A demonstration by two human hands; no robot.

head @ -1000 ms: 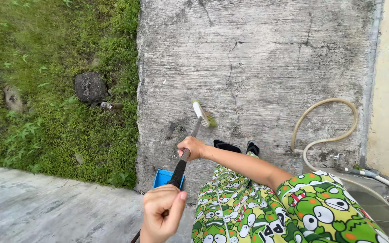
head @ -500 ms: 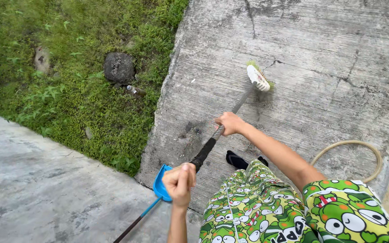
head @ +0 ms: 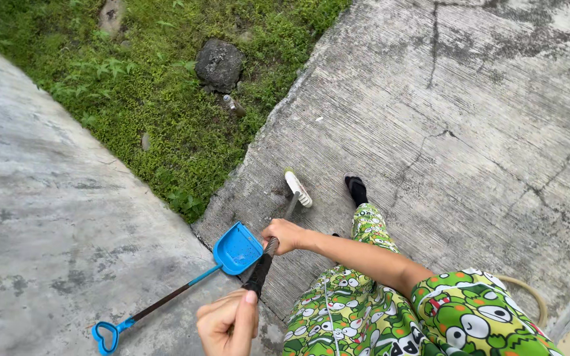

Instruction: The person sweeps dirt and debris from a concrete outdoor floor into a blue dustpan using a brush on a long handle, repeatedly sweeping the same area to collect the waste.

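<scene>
Head view, nearest first: my left hand is wrapping the top of the broom handle, closed on its black grip to steer. Just ahead, my right hand is clasping the handle lower down, giving me leverage for pushing. Beside that hand, the blue dustpan is lying on the concrete, its long stick trailing off to my left, scoop facing the broom head. Beyond, the bristles are pressing on the slab near my foot. Farther off, a dark rock is sitting in the grass.
</scene>
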